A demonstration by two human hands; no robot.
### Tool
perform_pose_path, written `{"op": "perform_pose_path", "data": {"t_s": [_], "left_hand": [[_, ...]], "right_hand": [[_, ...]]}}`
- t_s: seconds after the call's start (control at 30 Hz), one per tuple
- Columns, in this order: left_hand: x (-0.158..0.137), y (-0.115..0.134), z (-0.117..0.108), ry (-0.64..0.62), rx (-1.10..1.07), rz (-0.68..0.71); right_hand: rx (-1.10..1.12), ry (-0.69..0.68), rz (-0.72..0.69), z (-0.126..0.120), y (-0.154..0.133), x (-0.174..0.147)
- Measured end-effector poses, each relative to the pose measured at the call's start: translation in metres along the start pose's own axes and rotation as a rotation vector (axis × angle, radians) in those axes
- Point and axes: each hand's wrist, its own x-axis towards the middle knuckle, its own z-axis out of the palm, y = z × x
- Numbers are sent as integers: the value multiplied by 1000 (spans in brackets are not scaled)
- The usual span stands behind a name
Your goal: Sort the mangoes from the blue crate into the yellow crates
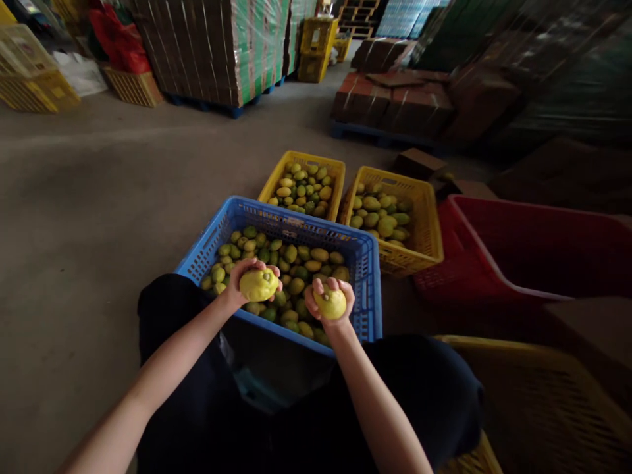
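Note:
My left hand [241,276] is closed around a yellow lemon [259,285], its stem end turned up. In my right hand [340,309] sits another yellow lemon [330,301], with the fingers curled over its far side. Both hands are above the near part of a blue crate [306,227], which stands in front of my knees. Many green and yellow lemons [296,286] lie loose inside it, some of them hidden by my hands.
Beyond the blue crate stand two yellow crates of lemons, a left one [340,172] and a right one [425,227]. A red bin [464,263] is to the right, with another yellow crate [523,355] nearer me. Wrapped stacks of flattened cartons [197,52] stand farther back on pallets.

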Motion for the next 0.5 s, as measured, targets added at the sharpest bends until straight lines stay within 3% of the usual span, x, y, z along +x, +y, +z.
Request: {"op": "perform_pose_path", "data": {"t_s": [0.1,0.3,0.5], "left_hand": [[0,-2,-3,-33,54,-28],[1,-7,2,60,28,-55],[5,-6,9,128,-90,16]], "right_hand": [[-11,-77,22,-3,1,0],[-3,-110,16,-1,0,1],[146,194,-34,-3,0,9]]}}
